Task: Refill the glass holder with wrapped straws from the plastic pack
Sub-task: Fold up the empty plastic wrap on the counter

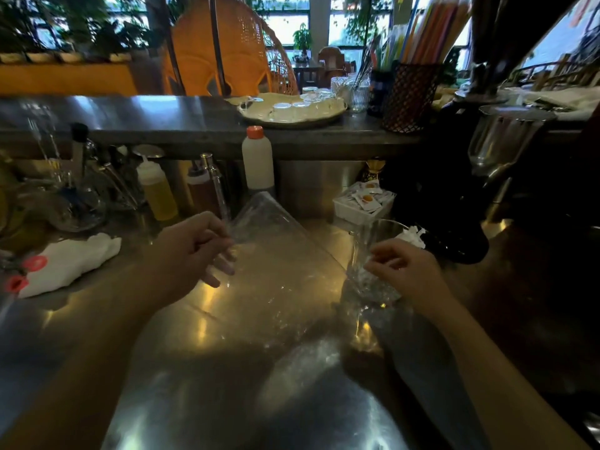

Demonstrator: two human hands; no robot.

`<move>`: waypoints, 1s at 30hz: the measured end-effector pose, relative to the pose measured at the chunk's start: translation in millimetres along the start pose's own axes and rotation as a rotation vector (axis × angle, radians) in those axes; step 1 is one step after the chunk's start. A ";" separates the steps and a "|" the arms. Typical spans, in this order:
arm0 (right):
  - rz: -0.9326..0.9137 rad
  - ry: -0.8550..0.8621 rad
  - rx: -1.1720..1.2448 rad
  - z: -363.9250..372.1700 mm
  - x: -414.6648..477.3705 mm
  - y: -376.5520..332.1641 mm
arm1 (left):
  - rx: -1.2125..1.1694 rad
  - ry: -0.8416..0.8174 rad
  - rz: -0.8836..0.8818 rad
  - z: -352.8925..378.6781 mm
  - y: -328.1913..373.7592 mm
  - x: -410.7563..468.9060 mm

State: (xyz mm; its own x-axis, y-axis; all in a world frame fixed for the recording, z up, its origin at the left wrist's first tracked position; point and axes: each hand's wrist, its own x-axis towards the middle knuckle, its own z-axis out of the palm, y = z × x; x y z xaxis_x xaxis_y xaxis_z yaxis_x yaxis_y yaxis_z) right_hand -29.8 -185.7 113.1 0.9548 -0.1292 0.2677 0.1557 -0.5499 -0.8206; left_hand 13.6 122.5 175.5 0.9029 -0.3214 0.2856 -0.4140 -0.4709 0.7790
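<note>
A clear plastic pack (285,274) lies flat on the steel counter (207,384), stretching away from me. I cannot make out straws inside it. My left hand (194,251) curls over its left edge, with the fingertips pinching the plastic. To the right stands the glass holder (368,251), a clear tumbler with a patterned base, upright, and it looks empty. My right hand (406,271) is against its right side, fingers wrapped on the wall.
Squeeze bottles (157,193), a white bottle with an orange cap (258,160) and a tub of sachets (363,203) line the back. A white cloth (68,264) lies left. A mesh cup of coloured straws (410,95) and a tray of glasses (289,108) sit on the upper ledge.
</note>
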 end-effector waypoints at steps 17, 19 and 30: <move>-0.064 -0.118 0.395 -1.9 9.7 -0.9 | -0.765 -0.112 -0.140 4.1 -3.3 19.8; -0.051 -0.055 0.455 -2.8 10.5 3.5 | -0.807 -0.166 -0.251 24.4 -17.8 12.8; 0.038 0.001 0.531 7.4 10.4 17.4 | -0.627 0.003 -0.259 83.1 -15.2 2.1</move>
State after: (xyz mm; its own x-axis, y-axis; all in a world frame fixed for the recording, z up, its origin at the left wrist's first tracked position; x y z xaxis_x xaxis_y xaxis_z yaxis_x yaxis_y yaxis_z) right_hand -15.3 -190.6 97.9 0.9621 -0.1420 0.2327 0.2277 -0.0511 -0.9724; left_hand 12.2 60.7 117.9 0.9645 -0.2600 0.0468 -0.0393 0.0336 0.9987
